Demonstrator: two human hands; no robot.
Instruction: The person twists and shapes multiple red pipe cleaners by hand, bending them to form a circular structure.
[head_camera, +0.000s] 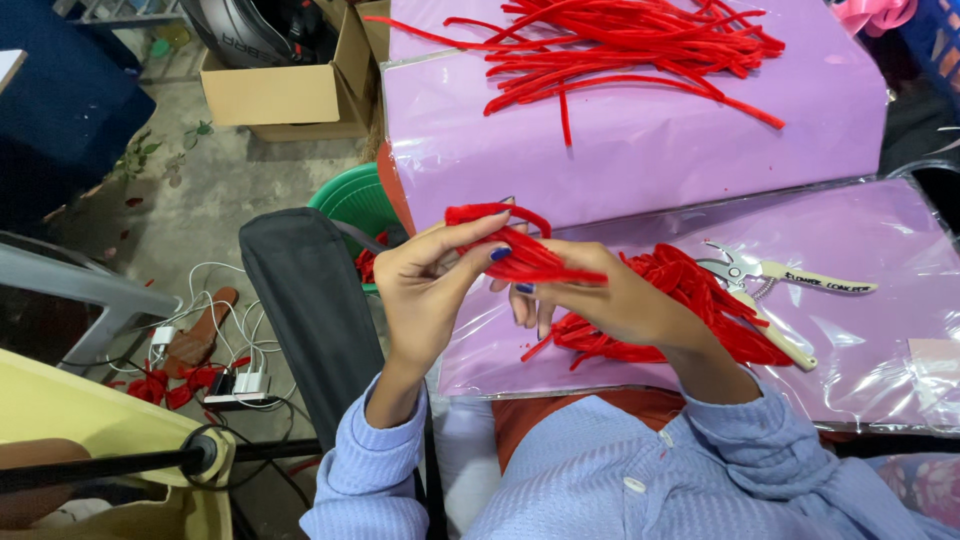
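My left hand (432, 285): it pinches a bent red fuzzy wire (520, 245), up over the purple sheet (640, 150).
My right hand (610, 300): it grips the same wire's other end.
Near my right hand: red wire pile (700, 300), white-handled cutters (770, 285).
Far off: more long red wires (620, 45).
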